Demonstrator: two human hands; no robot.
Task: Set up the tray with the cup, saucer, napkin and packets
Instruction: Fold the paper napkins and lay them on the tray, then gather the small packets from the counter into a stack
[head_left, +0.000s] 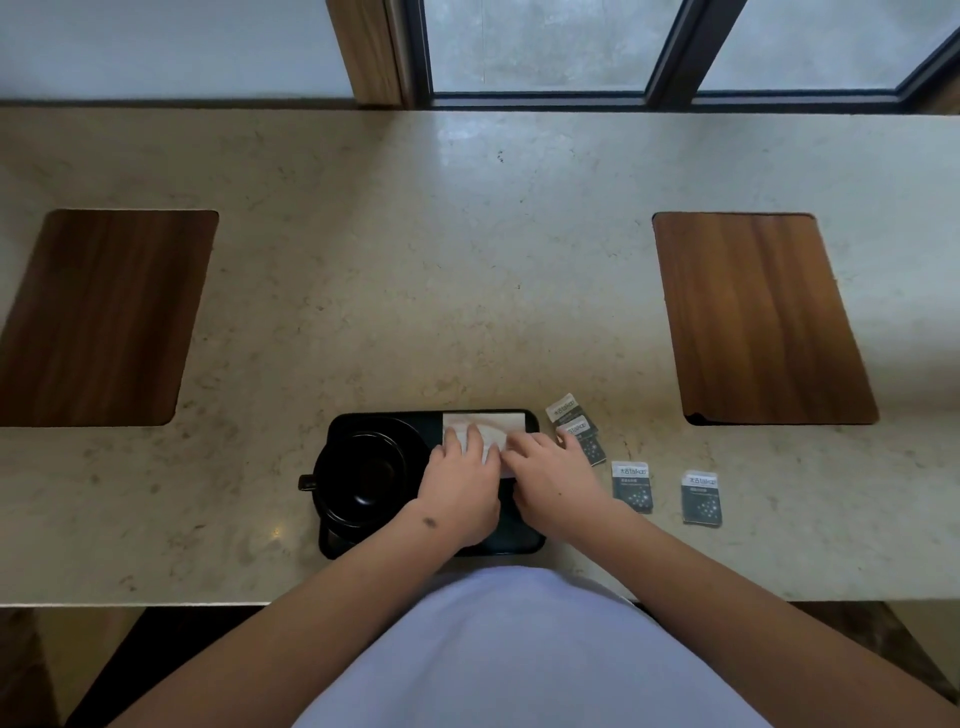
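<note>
Both hands are over the right half of the black tray (524, 545), which sits on the stone bench (467, 260) at its near edge. The left hand (460, 486) lies flat on the white napkin (480, 423), fingers spread and pressing down. The right hand (550, 478) rests beside it on the napkin's right portion, fingers extended; neither hand appears to be pinching anything, though the napkin's near end is hidden beneath them.

The napkin occupies the tray's far right corner, its edges roughly parallel to the rim. The black cup (363, 475) stands on the black saucer (387, 431) in the tray's left half, its handle projecting past the left edge of the tray.

Two packets (574, 426) overlap on the bench just beside the tray's right rim; two further packets (632, 486) and (701, 499) lie apart, further right. None is on the tray yet.

Judgement: the step in hand is flattening and squaring the napkin. To do it well, one palm should anchor the paper while the other smooths outward toward the rim, so no crease is trapped. Pressure should stay light, since thin paper may drag or tear. The napkin should stay off the saucer and leave bare tray for the packets.

Two wooden boards (758, 317) lie inset further out, one at each side.
</note>
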